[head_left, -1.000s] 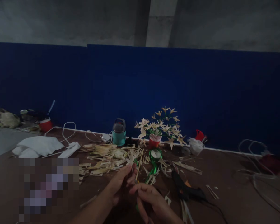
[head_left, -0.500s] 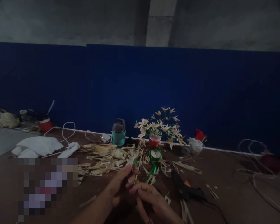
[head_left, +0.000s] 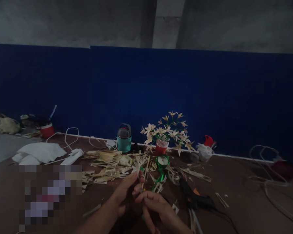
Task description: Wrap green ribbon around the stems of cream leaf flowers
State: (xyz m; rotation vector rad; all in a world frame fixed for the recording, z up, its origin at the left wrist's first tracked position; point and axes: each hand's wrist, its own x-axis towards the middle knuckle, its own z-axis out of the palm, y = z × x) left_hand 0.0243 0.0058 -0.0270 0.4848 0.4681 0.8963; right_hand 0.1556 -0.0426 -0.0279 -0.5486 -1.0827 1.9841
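My left hand is closed around the base of a pale dried-husk flower, its petals standing above the fingertips beside a bit of green. Just below and to the right, my right hand is closed too, thumb and forefinger pinched together near the left fingers. What it pinches is too dark and small to make out. Beyond the hands lies a roll of shiny green ribbon, its loose end trailing toward me. Loose husk strips are spread to the left of the roll.
A red pot of husk flowers stands by the blue wall, right of a teal-and-black jar. On the right a black glue gun lies with its cord. White cloth lies left, a white plastic bag back right. Cables run along the wall.
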